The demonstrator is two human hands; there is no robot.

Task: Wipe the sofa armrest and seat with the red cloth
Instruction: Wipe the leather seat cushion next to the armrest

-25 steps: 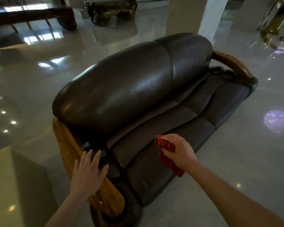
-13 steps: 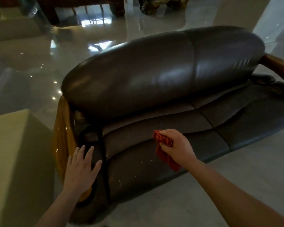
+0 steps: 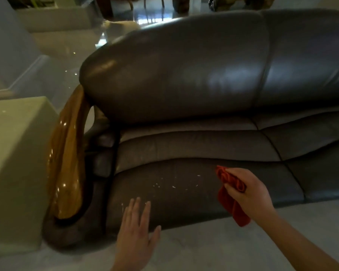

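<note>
Pale green boxy block left of left hand; glossy grey tiled floor beneath; dark wooden furniture legs far beyond.

The pale polished stone floor carries a dark brown leather sofa; a beige block stands at nine o'clock.

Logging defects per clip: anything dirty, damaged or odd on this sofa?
Yes: small white flecks are scattered on the front seat cushion, between the left hand and the red cloth. Crumbs or scuffs, I cannot tell.
</note>
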